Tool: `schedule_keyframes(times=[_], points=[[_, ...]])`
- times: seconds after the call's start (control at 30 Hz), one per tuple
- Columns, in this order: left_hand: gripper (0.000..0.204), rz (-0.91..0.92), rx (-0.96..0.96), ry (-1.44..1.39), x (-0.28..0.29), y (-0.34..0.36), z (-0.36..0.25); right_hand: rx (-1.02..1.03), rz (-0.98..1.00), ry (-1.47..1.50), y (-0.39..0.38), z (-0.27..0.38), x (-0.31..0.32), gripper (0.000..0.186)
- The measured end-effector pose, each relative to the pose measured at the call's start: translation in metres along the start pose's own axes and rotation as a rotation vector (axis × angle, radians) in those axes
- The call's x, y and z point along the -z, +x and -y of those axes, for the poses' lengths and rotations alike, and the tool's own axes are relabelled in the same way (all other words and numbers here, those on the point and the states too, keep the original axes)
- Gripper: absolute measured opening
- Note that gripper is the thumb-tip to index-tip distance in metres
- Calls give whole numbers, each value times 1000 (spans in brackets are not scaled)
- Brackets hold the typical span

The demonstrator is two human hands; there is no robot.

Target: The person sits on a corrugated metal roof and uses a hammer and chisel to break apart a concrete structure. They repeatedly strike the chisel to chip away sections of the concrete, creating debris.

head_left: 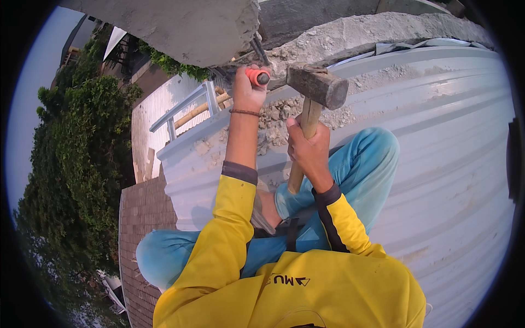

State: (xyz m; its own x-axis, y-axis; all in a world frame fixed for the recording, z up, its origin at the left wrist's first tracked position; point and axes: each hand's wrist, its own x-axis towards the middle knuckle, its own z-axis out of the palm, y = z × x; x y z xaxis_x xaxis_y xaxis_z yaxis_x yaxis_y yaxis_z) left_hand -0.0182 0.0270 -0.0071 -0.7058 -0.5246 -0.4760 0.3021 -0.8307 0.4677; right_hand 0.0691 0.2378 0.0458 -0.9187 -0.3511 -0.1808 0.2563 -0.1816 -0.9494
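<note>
My left hand (249,94) is wrapped around a chisel with an orange grip (253,74). The chisel's dark struck end (263,78) faces up toward me; its tip is hidden behind the hand, near the broken concrete. In my right hand (310,146) is a club hammer, gripped partway up its wooden handle (296,177). Its worn, dark steel head (317,87) is raised to the right of the chisel, apart from it. Below both tools, grey rubble (273,123) lies scattered on the corrugated metal roof (437,169).
A rough concrete ledge (377,34) runs along the far side, beneath a grey slab (180,30). At left, beyond the roof's edge, are a metal frame (188,104), a bamboo pole (191,116), a lower tiled roof (145,213) and trees (82,153). My bent legs rest on the metal sheets.
</note>
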Motion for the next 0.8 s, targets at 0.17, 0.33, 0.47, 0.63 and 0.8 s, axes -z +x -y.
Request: schedule_keyframes(times=[0.17, 0.33, 0.47, 0.63, 0.8], points=[[19, 12, 3, -31, 2, -3, -1, 714, -45, 509, -7, 56, 7, 16], [17, 70, -3, 23, -1, -15, -3, 617, -104, -97, 17, 9, -24, 20], [14, 18, 40, 42, -2, -23, -6, -2, 74, -129, 17, -31, -13, 21], [13, 83, 38, 40, 6, -22, -6, 225, -71, 91, -5, -8, 6, 18], [13, 78, 38, 87, 13, -11, -8, 626, -193, -249, 6, -4, -18, 11]])
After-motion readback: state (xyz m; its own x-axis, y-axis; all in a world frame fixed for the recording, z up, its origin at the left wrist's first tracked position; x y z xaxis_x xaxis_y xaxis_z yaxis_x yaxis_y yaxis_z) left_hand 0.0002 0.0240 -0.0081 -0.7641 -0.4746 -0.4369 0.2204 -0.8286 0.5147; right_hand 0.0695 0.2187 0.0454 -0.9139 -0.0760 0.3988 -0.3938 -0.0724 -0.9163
